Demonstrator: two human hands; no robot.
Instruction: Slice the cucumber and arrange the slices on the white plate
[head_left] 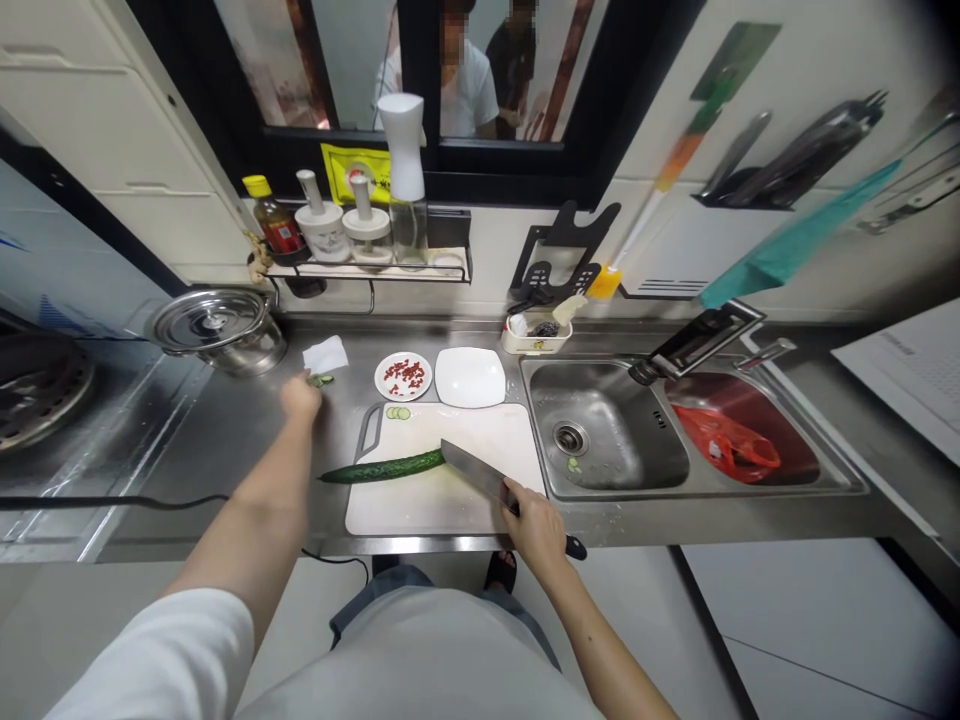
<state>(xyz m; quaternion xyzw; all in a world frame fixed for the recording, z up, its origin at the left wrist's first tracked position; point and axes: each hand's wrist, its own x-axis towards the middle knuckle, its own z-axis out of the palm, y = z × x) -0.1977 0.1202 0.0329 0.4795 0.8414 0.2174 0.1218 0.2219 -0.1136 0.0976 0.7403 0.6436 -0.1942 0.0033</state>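
My right hand (537,528) is wrapped around the black handle of a kitchen knife (476,468). Its broad blade rests over the white cutting board (442,510), with the tip at the cut end of a long green cucumber (386,468). The cucumber's thin end sticks out past the board's left edge. A few cucumber slices (397,412) lie near the board's grey handle. Out to the left, my left hand (301,397) is at a small green piece (322,380) beside a white tissue (325,355); its fingers are partly hidden and I cannot see whether they grip the piece.
Behind the board are a plate of chopped red bits (386,388) and a white square plate (471,378). A lidded steel pot (225,335) stands left. The double sink (615,490) on the right holds a red bag (731,445). A condiment shelf (360,272) hangs above.
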